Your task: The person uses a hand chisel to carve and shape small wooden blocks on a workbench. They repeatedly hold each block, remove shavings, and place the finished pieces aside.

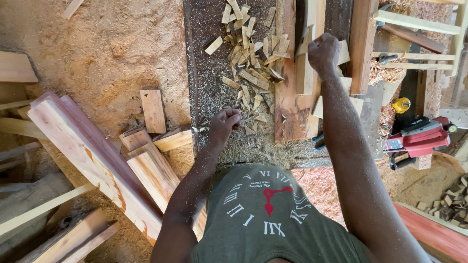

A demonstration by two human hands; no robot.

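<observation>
The person is standing over a dark, sawdust-covered desk [204, 73] and working with both hands. The right hand [324, 52] is reaching far forward, closed in a fist around the top of a pale upright wood strip [306, 63] that is standing against a reddish board [287, 97]. The left hand [225, 122] is hovering low near the desk's near edge, its fingers pinched together — apparently closing on a small wood chip, though what is between the fingertips is too small to tell. A scatter of short wood offcuts [248, 53] is lying just beyond that hand, between it and the board.

To do this well, the right hand should be keeping the strip steady and square against the board, so nothing is shifting while the other hand is busy. The left hand is better off picking one piece at a time from the loose edge of the pile, rather than raking through it — the pieces are overlapping and splintery.

A red power tool [419, 136] is sitting to the right, well apart from both hands, and long planks [97, 160] are lying on the sawdust floor to the left.
</observation>
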